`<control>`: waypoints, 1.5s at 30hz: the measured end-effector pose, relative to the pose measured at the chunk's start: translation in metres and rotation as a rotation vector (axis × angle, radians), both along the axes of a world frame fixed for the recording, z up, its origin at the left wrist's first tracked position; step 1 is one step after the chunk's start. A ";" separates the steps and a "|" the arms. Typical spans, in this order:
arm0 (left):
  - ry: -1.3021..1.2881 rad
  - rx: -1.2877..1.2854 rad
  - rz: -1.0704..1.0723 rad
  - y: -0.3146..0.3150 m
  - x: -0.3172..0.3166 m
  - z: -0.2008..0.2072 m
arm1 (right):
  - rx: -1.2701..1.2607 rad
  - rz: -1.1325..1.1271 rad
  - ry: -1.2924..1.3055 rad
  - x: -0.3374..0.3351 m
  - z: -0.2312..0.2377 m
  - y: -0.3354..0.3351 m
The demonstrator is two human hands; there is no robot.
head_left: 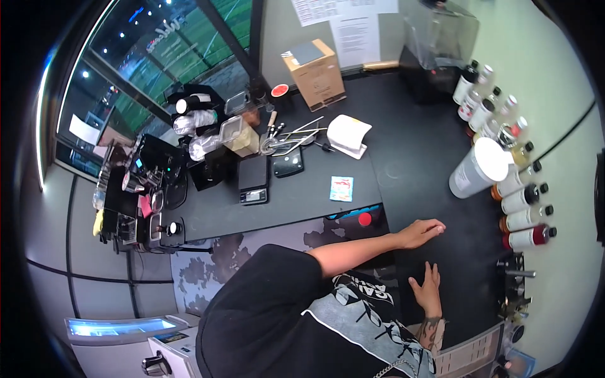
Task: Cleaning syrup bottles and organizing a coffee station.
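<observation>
My left hand [421,234] is over the dark counter [413,183], its forearm reaching across from the left. Its fingers point to the right, slightly bent and close together, and I see nothing in them. Closer to me, my right hand [428,293] has its fingers stretched out and the thumb apart, also holding nothing. Whether either palm touches the counter I cannot tell. Beyond my left hand, a large white tub [469,173] stands near the row of bottles [520,200]. Left of it lies a small blue and red packet [341,188].
A black scale [253,179], a clear container [239,136] and several bar tools [287,143] sit at the left. Farther back are a white holder [348,135], a cardboard box [317,74] and a blender-like machine [435,50]. Coffee equipment [154,167] stands far left.
</observation>
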State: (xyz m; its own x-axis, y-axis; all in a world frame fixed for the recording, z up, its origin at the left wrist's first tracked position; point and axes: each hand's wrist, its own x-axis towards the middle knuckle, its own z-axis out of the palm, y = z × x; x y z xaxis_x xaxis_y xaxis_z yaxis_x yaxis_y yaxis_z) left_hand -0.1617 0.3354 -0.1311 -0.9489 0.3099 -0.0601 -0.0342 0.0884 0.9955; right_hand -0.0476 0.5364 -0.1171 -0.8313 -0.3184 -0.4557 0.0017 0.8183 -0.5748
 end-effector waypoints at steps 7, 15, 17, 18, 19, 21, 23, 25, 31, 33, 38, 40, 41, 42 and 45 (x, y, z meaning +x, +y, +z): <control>0.064 -0.056 0.417 -0.221 0.028 0.003 | 0.320 -0.200 -0.212 -0.029 -0.007 -0.095; 0.263 -0.791 0.993 -0.496 0.008 -0.001 | 0.567 -0.352 -0.242 -0.036 -0.038 -0.129; 0.231 -1.064 0.968 -0.546 -0.017 -0.010 | 0.565 -0.371 -0.252 -0.035 -0.039 -0.131; 0.143 -1.172 0.939 -0.560 -0.030 -0.011 | 0.570 -0.398 -0.257 -0.035 -0.043 -0.130; 0.013 -1.285 0.899 -0.568 -0.044 -0.016 | 0.565 -0.415 -0.226 -0.034 -0.050 -0.127; -0.137 -1.411 0.747 -0.599 -0.059 -0.040 | 0.516 -0.447 -0.223 -0.031 -0.051 -0.127; -0.066 -1.409 0.641 -0.603 -0.067 -0.042 | 0.492 -0.459 -0.176 -0.029 -0.050 -0.130; -0.189 -1.346 0.541 -0.596 -0.092 -0.052 | 0.514 -0.463 -0.022 -0.024 -0.049 -0.134; 0.121 -1.284 0.379 -0.667 -0.102 -0.100 | 0.462 -0.591 -0.061 -0.028 -0.021 -0.146; 0.321 -1.350 0.452 -0.716 -0.075 -0.092 | 0.389 -0.519 -0.051 -0.032 -0.021 -0.152; 0.491 -1.275 0.528 -0.654 -0.096 -0.067 | 0.272 -0.488 -0.079 -0.021 -0.007 -0.136; 0.534 -1.156 0.529 -0.586 -0.113 -0.037 | 0.201 -0.600 -0.029 -0.014 -0.018 -0.125; 0.557 -1.058 0.555 -0.534 -0.116 -0.003 | 0.118 -0.676 0.025 -0.014 -0.019 -0.120; 0.531 -0.979 0.571 -0.508 -0.108 0.019 | 0.102 -0.667 0.032 -0.019 -0.015 -0.123; 0.408 -0.660 0.265 -0.389 -0.075 0.061 | -0.361 -0.567 0.356 -0.031 0.021 -0.138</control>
